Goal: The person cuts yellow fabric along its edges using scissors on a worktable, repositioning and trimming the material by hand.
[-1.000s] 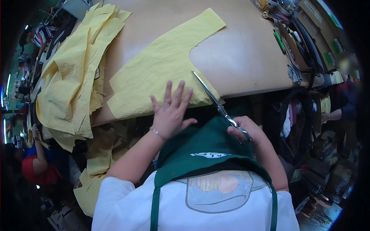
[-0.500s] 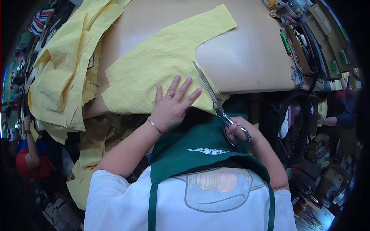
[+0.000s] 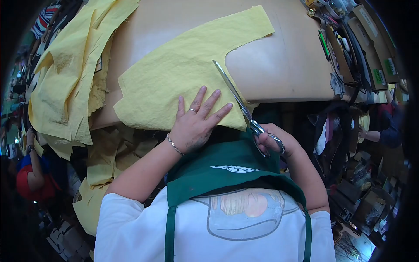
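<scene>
A cut piece of yellow fabric [image 3: 174, 65] lies flat on the table, its near edge at the table's front. My left hand [image 3: 196, 120] rests on it with fingers spread, pressing the cloth near that edge. In my right hand [image 3: 273, 137] is a pair of large metal scissors [image 3: 241, 105], held by the handles. Their long upper blade lies over the fabric, pointing away and to the left, close to the curved right edge. The lower blade is mostly hidden beneath the cloth.
A heap of yellow fabric [image 3: 65, 74] hangs over the table's left side, with more pieces [image 3: 89, 209] below. Boxes, pens and small tools [image 3: 340, 43] line the right side of the table [image 3: 279, 65]. Other people's arms [image 3: 37, 168] show at both edges.
The scissors have shifted slightly up and left, with the blade tip farther over the fabric. My left hand stays spread on the cloth, which appears slightly shifted right.
</scene>
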Demonstrator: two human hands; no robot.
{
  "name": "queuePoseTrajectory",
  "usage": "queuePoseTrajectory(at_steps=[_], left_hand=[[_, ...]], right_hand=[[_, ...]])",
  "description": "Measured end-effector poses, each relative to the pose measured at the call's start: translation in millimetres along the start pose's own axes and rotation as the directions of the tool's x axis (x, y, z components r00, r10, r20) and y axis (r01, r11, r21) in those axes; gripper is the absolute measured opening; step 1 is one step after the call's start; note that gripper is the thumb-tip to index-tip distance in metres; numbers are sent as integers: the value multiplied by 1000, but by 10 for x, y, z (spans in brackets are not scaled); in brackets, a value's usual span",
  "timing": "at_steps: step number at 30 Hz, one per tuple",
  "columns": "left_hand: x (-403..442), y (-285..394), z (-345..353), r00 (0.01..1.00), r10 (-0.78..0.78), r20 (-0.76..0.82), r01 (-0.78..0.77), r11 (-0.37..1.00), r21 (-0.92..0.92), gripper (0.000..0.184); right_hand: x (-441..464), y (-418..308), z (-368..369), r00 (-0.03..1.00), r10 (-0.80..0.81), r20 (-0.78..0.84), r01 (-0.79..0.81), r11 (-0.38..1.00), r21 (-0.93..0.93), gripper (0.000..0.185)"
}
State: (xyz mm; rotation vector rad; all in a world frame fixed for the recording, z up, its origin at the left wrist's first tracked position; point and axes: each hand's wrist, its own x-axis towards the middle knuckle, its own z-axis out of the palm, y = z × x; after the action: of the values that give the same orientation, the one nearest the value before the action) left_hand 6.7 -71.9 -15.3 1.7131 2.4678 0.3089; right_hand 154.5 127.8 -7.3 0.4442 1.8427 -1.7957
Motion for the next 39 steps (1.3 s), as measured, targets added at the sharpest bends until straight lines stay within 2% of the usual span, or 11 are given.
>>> queuePoseTrajectory(at_steps=[6, 18, 33, 36, 39], left_hand=[[6, 18, -16, 1000, -7, 10, 7, 1000, -15, 60], [26, 70, -80, 997, -18, 72, 21, 999, -38, 61], [128, 250, -240, 995, -54, 80, 70, 975, -211, 55], [141, 276, -241, 996, -57, 65, 70, 970, -234, 54], [150, 298, -252, 996, -60, 64, 75, 962, -261, 53]], right_hand=[[-42, -29, 59, 995, 27, -92, -27, 1000, 2, 68], [-98, 18, 157, 981, 84, -174, -67, 993, 98, 60], [-145, 86, 261, 949, 96, -301, -97, 995, 13, 63], [-176, 56, 259, 948, 145, -285, -138, 989, 47, 64], [-182, 107, 255, 940, 114, -321, -123, 992, -7, 64]])
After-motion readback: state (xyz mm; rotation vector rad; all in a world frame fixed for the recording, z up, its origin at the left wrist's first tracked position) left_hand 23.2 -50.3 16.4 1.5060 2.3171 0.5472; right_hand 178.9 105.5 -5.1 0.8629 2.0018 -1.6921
